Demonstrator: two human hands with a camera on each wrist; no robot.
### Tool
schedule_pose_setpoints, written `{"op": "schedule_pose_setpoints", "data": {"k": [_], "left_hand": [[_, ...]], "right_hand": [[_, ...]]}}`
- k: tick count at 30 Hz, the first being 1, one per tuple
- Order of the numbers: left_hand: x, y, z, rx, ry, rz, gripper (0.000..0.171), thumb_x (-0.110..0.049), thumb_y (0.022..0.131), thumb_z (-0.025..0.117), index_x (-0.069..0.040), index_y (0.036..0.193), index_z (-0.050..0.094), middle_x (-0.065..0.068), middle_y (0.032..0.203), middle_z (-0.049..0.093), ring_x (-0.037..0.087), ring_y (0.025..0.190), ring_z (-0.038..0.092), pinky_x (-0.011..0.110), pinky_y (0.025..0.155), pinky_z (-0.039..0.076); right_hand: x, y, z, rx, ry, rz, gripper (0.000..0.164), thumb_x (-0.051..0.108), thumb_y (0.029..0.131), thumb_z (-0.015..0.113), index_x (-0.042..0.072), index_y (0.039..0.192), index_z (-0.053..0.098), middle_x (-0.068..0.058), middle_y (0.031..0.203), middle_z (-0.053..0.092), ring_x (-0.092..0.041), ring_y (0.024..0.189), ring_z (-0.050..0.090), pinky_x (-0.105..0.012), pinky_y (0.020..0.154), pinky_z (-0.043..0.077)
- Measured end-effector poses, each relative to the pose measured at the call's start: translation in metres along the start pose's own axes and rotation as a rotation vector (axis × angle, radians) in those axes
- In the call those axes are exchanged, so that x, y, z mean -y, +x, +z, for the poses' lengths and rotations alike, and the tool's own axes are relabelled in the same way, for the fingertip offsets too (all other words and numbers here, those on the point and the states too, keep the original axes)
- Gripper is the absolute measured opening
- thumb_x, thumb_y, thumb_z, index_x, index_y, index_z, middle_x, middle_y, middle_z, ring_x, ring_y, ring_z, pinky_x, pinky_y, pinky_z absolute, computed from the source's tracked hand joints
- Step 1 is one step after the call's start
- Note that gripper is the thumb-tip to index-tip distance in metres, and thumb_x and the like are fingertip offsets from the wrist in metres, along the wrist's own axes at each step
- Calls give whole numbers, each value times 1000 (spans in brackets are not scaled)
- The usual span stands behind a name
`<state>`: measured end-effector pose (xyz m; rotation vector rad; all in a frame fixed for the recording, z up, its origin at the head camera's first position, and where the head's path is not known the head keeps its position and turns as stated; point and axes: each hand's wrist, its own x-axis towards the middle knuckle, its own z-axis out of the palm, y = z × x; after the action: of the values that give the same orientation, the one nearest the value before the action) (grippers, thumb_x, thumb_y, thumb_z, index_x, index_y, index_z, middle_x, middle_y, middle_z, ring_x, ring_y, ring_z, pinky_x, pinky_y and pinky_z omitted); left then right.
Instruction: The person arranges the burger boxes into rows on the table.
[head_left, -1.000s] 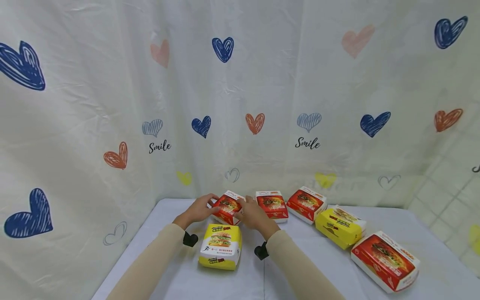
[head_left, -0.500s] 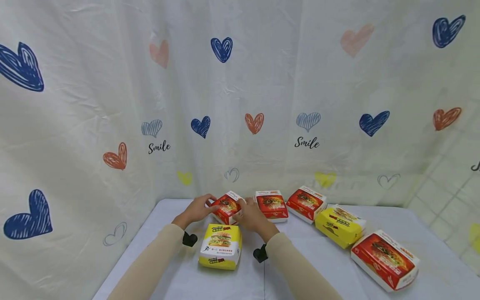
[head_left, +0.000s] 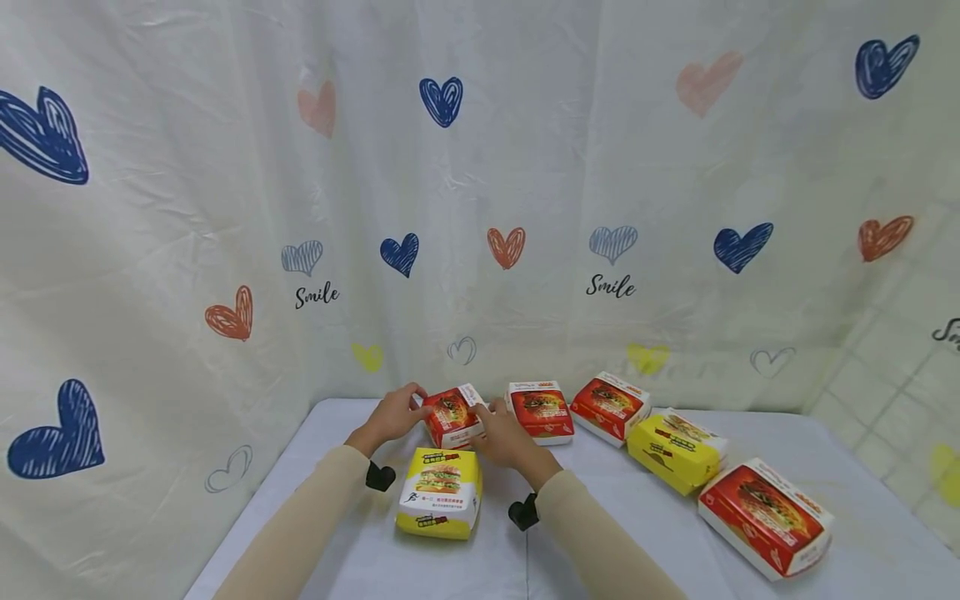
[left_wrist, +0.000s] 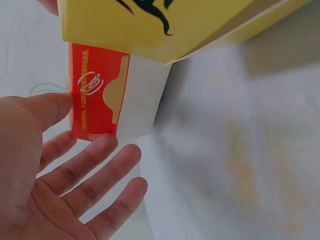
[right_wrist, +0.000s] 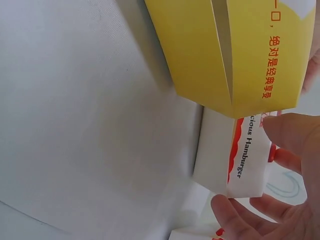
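Observation:
Both hands hold a red-and-white hamburger box (head_left: 452, 414) at the back left of the table. In the head view my left hand (head_left: 392, 419) is at its left side. In the left wrist view, that hand's thumb (left_wrist: 55, 107) and fingertips touch the red side. My right hand (head_left: 510, 437) grips the right side, its thumb (right_wrist: 287, 127) against the white panel reading "Hamburger". The box sits at an angle. Directly in front of it stands a yellow-and-white burger box (head_left: 440, 493), which partly covers it in both wrist views.
To the right, a curved row runs forward: a red box (head_left: 541, 412), another red box (head_left: 611, 408), a yellow box (head_left: 677, 450) and a large red box (head_left: 767, 518). A white curtain (head_left: 540, 325) printed with hearts hangs behind the white-covered table (head_left: 577, 533).
The held red box has turned clockwise between the hands. The fingers shift slightly with it. The other boxes keep their places; the head view drifts a little.

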<state>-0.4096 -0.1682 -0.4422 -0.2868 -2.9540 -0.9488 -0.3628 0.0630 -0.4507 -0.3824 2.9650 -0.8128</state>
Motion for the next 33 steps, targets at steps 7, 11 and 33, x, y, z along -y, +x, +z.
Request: {"op": "schedule_pose_setpoints", "data": {"k": [7, 11, 33], "left_hand": [[4, 0, 3, 56, -39, 6, 57, -36, 96, 72, -13, 143, 52, 9, 115, 69, 22, 96, 63, 41, 85, 57], [6, 0, 4, 89, -51, 0, 66, -43, 93, 73, -15, 147, 48, 10, 123, 67, 25, 106, 63, 49, 92, 56], [4, -2, 7, 167, -47, 28, 72, -52, 88, 76, -23, 148, 50, 7, 126, 67, 25, 113, 64, 51, 96, 54]], "right_hand": [[2, -6, -4, 12, 2, -37, 61, 30, 96, 73, 23, 152, 49, -20, 147, 41, -31, 117, 54, -43, 87, 60], [2, -9, -7, 9, 36, -49, 58, 28, 96, 73, 18, 148, 52, -21, 148, 42, -33, 117, 57, -47, 91, 59], [-1, -3, -7, -79, -14, -31, 36, 23, 101, 65, 17, 135, 58, -16, 134, 57, -29, 101, 59, -49, 91, 58]]}}
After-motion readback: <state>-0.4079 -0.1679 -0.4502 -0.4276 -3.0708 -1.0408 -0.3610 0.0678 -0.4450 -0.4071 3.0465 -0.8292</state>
